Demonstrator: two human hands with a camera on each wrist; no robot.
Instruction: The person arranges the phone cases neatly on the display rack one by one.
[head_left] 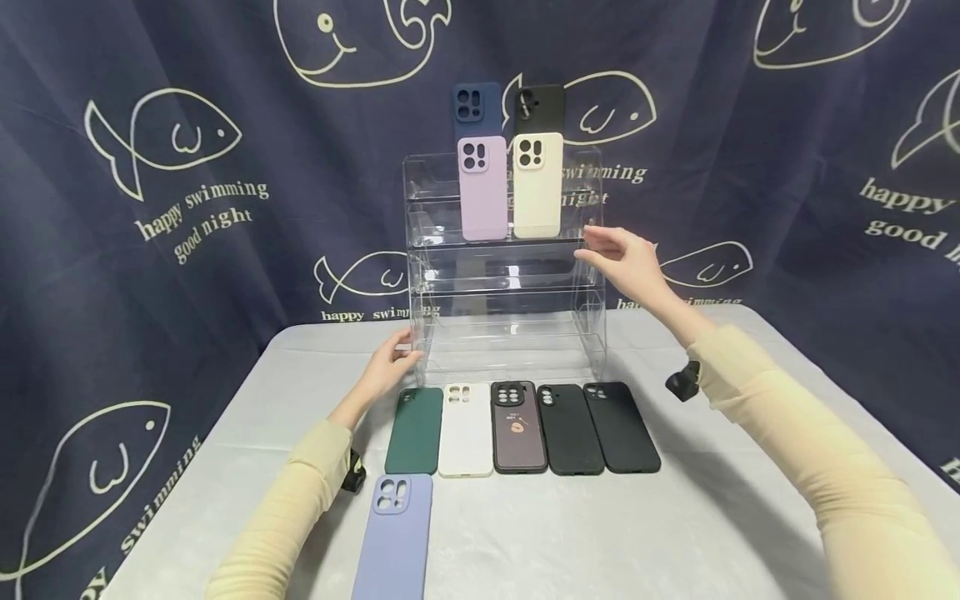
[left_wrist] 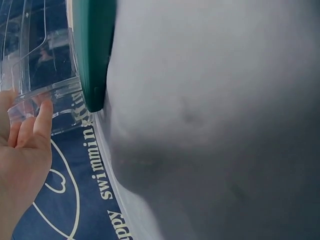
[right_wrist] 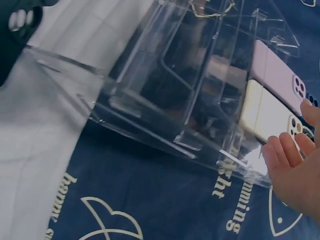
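Observation:
A clear tiered display rack stands on the table. At its lower left side, my left hand holds the edge, the clear plastic between thumb and fingers in the left wrist view. My right hand is beside the rack's right side at mid height, fingers loosely extended and holding nothing. A purple phone case and a cream phone case lean upright on an upper tier. On the tier behind them stand a dark blue phone case and a black phone case.
In front of the rack lie a green case, a white case, a dark printed case and two black cases. A periwinkle case lies nearer on the white cloth. A navy curtain hangs behind.

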